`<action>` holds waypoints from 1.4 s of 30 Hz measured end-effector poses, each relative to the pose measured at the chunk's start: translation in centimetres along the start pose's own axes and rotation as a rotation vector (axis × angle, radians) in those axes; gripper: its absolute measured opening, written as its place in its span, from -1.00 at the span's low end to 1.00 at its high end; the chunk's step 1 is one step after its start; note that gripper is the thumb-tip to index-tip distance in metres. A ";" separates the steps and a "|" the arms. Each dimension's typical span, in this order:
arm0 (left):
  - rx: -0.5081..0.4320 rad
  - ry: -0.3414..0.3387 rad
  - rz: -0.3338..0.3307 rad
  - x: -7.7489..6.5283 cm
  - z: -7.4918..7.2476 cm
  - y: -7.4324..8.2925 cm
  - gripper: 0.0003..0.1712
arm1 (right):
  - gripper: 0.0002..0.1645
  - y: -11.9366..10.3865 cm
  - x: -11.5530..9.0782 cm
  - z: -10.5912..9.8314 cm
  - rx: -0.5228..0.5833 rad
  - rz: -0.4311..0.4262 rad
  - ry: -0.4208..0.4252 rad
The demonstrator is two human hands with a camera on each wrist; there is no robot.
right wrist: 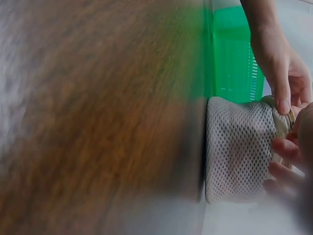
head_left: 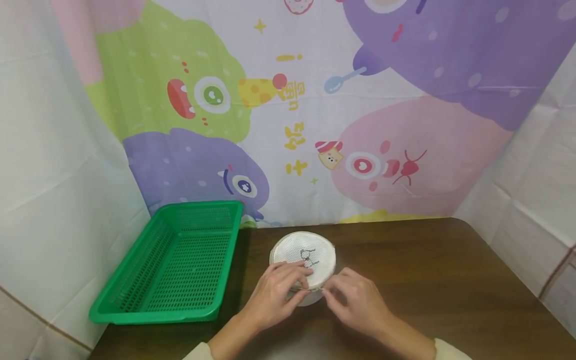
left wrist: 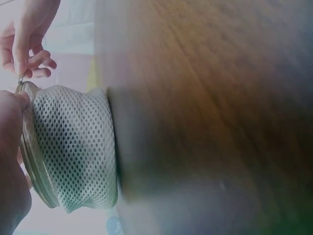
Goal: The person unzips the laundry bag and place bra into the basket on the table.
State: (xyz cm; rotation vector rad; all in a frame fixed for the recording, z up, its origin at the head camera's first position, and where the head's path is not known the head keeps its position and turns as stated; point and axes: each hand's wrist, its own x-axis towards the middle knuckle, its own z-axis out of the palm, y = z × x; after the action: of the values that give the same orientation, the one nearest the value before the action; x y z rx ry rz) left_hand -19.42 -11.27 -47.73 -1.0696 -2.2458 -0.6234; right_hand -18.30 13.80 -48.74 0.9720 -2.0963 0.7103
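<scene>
A round white mesh laundry bag [head_left: 290, 247] with a dark line drawing on its lid stands upright on the table. Around its top edge runs a zipper [left wrist: 32, 169]. My left hand [head_left: 274, 292] pinches the zipper edge at the near side, with some fingers lying over the lid. Close beside it, my right hand [head_left: 360, 302] pinches the small zipper pull [left wrist: 21, 78] between thumb and forefinger. In the right wrist view the bag's mesh side [right wrist: 239, 152] shows, with the right fingers partly covering its top rim.
To the left on the brown wooden table [head_left: 405, 265] sits a green plastic basket [head_left: 225, 265] with slotted walls. A cloth printed with cartoon monsters [head_left: 292, 195] hangs behind the table, and pale sheets [head_left: 58, 165] hang at the sides.
</scene>
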 end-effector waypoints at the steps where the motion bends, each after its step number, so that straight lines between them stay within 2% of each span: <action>1: 0.002 0.002 0.000 0.0 -0.1 0.0 -0.71 | -0.72 0.1 0.0 0.0 -0.002 -0.002 0.004; 10: -0.009 -0.015 -0.020 -0.1 -0.2 -0.1 -0.71 | -0.72 -0.1 0.2 -0.3 0.007 -0.001 0.015; 17: 0.024 0.039 0.030 0.2 0.3 -0.2 -0.63 | -0.71 -0.3 0.5 -0.1 0.021 0.003 -0.001; 27: -0.002 0.001 -0.006 0.2 0.3 0.2 -0.69 | -0.71 -0.4 0.3 0.4 0.023 -0.011 -0.001; 42: 0.007 -0.010 0.002 -0.2 -0.1 0.1 -0.68 | -0.72 -0.2 -0.2 -0.1 0.003 0.014 -0.014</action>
State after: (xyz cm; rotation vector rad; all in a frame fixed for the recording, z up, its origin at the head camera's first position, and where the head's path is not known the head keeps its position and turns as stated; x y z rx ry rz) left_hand -19.22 -11.37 -47.82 -1.0737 -2.2537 -0.6103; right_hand -18.04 13.82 -48.79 0.9680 -2.1167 0.7158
